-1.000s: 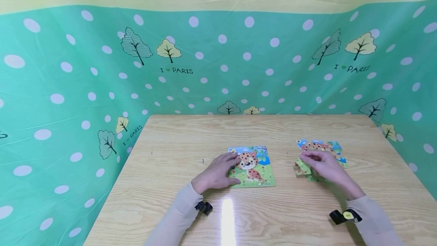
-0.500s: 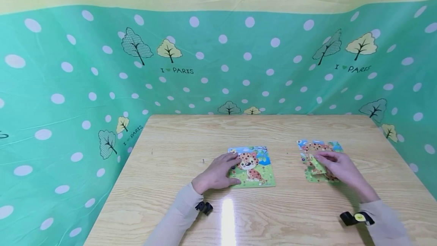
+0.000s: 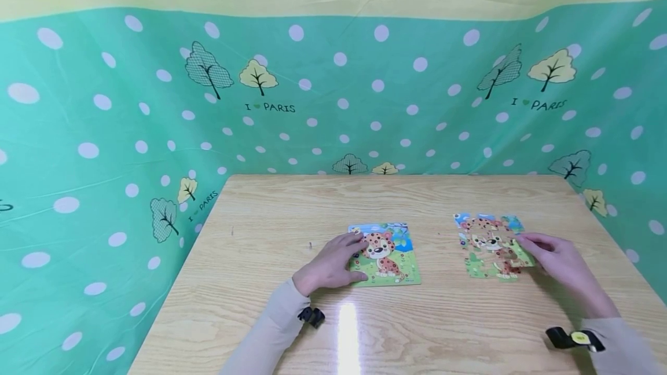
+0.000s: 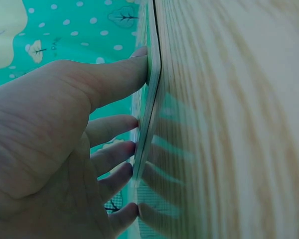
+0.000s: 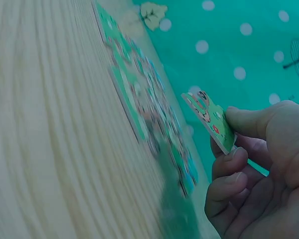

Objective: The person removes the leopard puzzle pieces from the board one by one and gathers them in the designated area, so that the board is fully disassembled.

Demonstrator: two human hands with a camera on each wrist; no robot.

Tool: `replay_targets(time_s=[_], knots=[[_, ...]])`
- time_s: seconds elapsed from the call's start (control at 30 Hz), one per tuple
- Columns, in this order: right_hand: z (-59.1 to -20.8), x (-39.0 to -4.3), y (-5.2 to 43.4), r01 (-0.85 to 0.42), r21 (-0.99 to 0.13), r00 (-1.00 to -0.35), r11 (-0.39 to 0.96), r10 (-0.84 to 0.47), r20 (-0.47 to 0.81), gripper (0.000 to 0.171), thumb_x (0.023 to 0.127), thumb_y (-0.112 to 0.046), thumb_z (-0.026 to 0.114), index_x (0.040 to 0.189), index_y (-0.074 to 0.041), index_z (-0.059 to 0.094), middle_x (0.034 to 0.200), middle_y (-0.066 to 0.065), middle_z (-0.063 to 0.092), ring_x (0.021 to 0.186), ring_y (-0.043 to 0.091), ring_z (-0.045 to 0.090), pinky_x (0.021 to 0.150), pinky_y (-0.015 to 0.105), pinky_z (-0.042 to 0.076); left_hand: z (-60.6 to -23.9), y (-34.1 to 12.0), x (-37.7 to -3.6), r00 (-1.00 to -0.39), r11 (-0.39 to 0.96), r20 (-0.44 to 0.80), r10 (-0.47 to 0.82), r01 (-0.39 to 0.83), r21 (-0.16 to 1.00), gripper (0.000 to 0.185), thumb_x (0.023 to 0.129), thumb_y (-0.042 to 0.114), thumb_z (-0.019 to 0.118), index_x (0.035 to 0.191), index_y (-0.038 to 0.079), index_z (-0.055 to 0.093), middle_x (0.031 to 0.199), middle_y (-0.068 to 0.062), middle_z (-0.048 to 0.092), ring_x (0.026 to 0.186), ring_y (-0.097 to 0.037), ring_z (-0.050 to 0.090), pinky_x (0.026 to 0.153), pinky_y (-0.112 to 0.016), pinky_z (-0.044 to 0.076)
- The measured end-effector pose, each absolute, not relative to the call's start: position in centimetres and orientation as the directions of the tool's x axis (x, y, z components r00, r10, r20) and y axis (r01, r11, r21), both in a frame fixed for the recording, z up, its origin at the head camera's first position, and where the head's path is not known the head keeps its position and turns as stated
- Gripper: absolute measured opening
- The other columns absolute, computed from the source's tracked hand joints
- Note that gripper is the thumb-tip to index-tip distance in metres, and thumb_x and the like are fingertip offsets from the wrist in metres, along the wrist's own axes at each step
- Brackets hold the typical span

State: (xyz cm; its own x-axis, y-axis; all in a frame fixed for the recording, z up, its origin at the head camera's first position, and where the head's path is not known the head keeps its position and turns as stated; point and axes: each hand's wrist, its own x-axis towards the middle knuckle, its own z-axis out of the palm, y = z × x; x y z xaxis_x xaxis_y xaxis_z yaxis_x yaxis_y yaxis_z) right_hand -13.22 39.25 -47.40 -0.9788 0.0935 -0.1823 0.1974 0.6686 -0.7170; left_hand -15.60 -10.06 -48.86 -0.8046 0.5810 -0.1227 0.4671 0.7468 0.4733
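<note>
A finished leopard picture board (image 3: 391,254) lies mid-table. My left hand (image 3: 348,254) rests on its left edge, fingers fairly straight; in the left wrist view the fingertips (image 4: 134,122) and thumb touch the thin board (image 4: 150,107). To the right lies a set of loosely joined puzzle pieces (image 3: 487,245), also seen edge-on as flat pieces (image 5: 134,94) in the right wrist view. My right hand (image 3: 525,246) is at that set's right edge. It pinches one green puzzle piece (image 5: 209,122) between thumb and fingers (image 5: 231,154), tilted and lifted off the wood.
The wooden table (image 3: 292,213) is boxed in by a green dotted cloth (image 3: 104,132) on the left, back and right. Bare wood lies behind and to the left of the board. A bright glare strip (image 3: 347,334) sits near the front edge.
My right hand has moved rightwards across the loose pieces, from their lower left to their right edge, with a piece in its fingers. The left hand has stayed put.
</note>
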Motion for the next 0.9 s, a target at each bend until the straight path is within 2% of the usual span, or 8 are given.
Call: replay_targets(time_s=[0.23,0.43,0.53,0.63,0.67,0.73,0.83,0.9], knots=[[-47.6,-12.5,41.4,0.258,-0.69,-0.965,0.676,0.144,-0.219,0.084,0.108,-0.06,0.05,0.154,0.01,0.045,0.07,-0.001,0.053,0.06,0.018,0.049,0.055,0.034,0.043,-48.8,-10.0,-15.6,-0.806,0.748,-0.125,0.579,0.464,0.474,0.078,0.098,0.043,0.076,0.163,0.015,0.045,0.176,-0.006,0.031,0.164,-0.031,0.026,0.136,-0.054,0.021],[-48.3,-12.1,42.0,0.263,-0.658,-0.963,0.705,0.152,-0.223,0.081,0.11,-0.058,0.048,0.152,0.011,0.047,0.088,-0.001,0.063,0.064,0.015,0.052,0.056,0.032,0.046,-48.9,-10.1,-15.6,-0.803,0.739,-0.114,0.585,0.47,0.482,0.077,0.097,0.041,0.077,0.162,0.013,0.046,0.176,-0.009,0.031,0.164,-0.033,0.026,0.135,-0.056,0.021],[-48.5,-12.1,41.9,0.262,-0.643,-0.964,0.72,0.161,-0.212,0.079,0.11,-0.056,0.047,0.15,0.011,0.049,0.1,0.016,0.07,0.067,0.016,0.053,0.057,0.03,0.046,-48.8,-10.1,-15.6,-0.803,0.739,-0.113,0.586,0.471,0.482,0.077,0.097,0.042,0.077,0.162,0.012,0.046,0.176,-0.009,0.031,0.164,-0.033,0.026,0.135,-0.056,0.021],[-48.5,-12.1,41.8,0.267,-0.621,-0.962,0.737,0.169,-0.213,0.077,0.111,-0.055,0.047,0.149,0.012,0.05,0.121,0.035,0.066,0.072,0.014,0.054,0.058,0.028,0.047,-48.8,-10.1,-15.6,-0.802,0.739,-0.114,0.586,0.471,0.482,0.077,0.097,0.042,0.077,0.162,0.012,0.046,0.175,-0.009,0.032,0.164,-0.033,0.026,0.135,-0.056,0.021],[-48.5,-12.2,41.7,0.27,-0.617,-0.962,0.739,0.172,-0.214,0.077,0.111,-0.054,0.047,0.148,0.012,0.05,0.125,0.035,0.065,0.074,0.014,0.055,0.059,0.027,0.047,-48.8,-10.1,-15.6,-0.802,0.74,-0.116,0.586,0.471,0.48,0.078,0.097,0.042,0.077,0.162,0.012,0.046,0.176,-0.009,0.032,0.164,-0.033,0.026,0.135,-0.056,0.021],[-48.5,-12.2,41.6,0.273,-0.618,-0.961,0.737,0.174,-0.216,0.076,0.111,-0.053,0.047,0.148,0.013,0.051,0.114,0.032,0.068,0.073,0.014,0.055,0.058,0.027,0.047,-48.8,-10.1,-15.5,-0.8,0.741,-0.116,0.588,0.475,0.475,0.078,0.097,0.042,0.076,0.162,0.012,0.045,0.176,-0.009,0.031,0.164,-0.033,0.026,0.135,-0.056,0.021],[-48.7,-12.2,41.6,0.266,-0.636,-0.963,0.725,0.171,-0.208,0.074,0.112,-0.052,0.046,0.147,0.014,0.052,0.091,0.014,0.07,0.068,0.014,0.055,0.056,0.028,0.048,-48.8,-10.1,-15.5,-0.798,0.741,-0.117,0.592,0.481,0.469,0.077,0.098,0.042,0.075,0.163,0.012,0.045,0.176,-0.01,0.031,0.164,-0.034,0.026,0.135,-0.055,0.021],[-48.8,-12.1,41.5,0.26,-0.648,-0.965,0.716,0.165,-0.205,0.074,0.112,-0.051,0.047,0.146,0.014,0.053,0.084,0.005,0.067,0.065,0.014,0.055,0.056,0.029,0.048,-48.8,-10.1,-15.5,-0.797,0.743,-0.119,0.592,0.482,0.465,0.077,0.098,0.042,0.075,0.163,0.012,0.044,0.176,-0.01,0.03,0.164,-0.034,0.026,0.135,-0.055,0.021]])
